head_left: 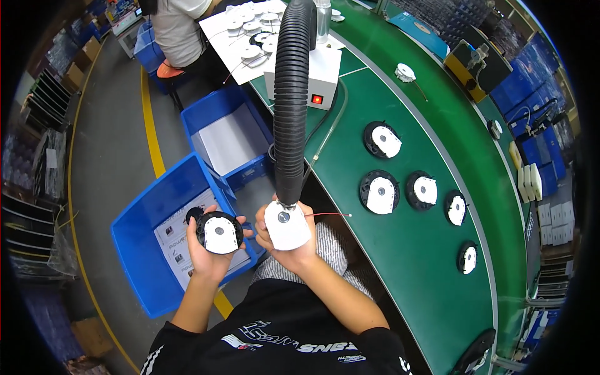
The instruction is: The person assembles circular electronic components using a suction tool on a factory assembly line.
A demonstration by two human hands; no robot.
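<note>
My left hand [209,259] is closed round a black round housing with a white plate [220,235] on its face, and holds it above a blue bin. Just to its right, my right hand [306,256] grips a white rounded housing [288,236] with a round dark centre. A thin red wire [328,214] sticks out from it to the right. The lower end of a black corrugated hose [291,106] hangs right over this white housing; whether they touch, I cannot tell. Beside my left fingers shows another small dark round piece [194,215], partly hidden.
Printed sheets lie in the near blue bin [134,262]; a second blue bin [187,128] stands behind it. Several black-and-white round units [380,192] sit on the green table [400,262]. A white box [325,75] with a red switch stands behind. A person [178,31] sits at the far left.
</note>
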